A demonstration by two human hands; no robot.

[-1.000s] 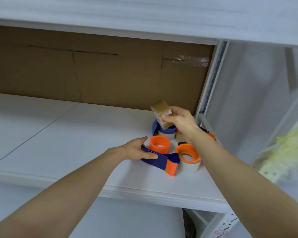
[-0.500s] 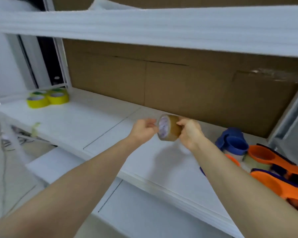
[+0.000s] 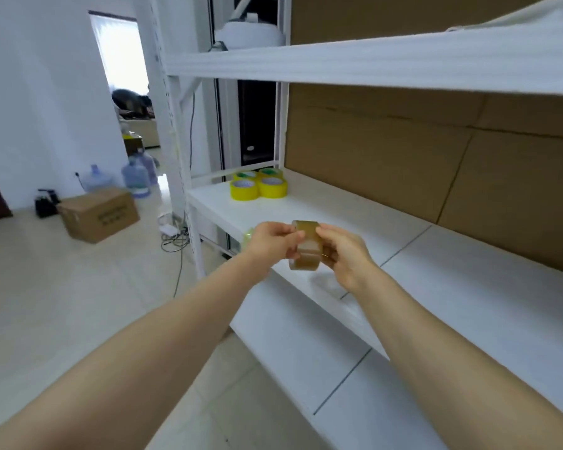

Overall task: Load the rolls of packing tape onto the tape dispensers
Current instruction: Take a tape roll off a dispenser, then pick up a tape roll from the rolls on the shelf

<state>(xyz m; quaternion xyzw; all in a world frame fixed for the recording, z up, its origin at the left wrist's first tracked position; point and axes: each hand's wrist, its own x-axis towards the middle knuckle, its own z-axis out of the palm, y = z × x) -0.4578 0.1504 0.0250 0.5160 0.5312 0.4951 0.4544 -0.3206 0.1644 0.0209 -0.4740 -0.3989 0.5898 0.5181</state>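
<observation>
A brown roll of packing tape (image 3: 307,245) is held in the air above the front edge of the white shelf (image 3: 413,277). My left hand (image 3: 271,240) grips its left side with curled fingers. My right hand (image 3: 343,254) grips its right side. Several yellow tape rolls (image 3: 258,187) lie at the shelf's far left end. No tape dispenser is in view.
Brown cardboard (image 3: 436,164) lines the back of the shelf, with another white shelf (image 3: 371,64) above. On the floor to the left stand a cardboard box (image 3: 99,214), water bottles (image 3: 136,177) and loose cables (image 3: 173,237).
My view has swung left, away from the blue and orange dispensers. The brown roll went from my right hand alone to both hands, carried leftward along the shelf.
</observation>
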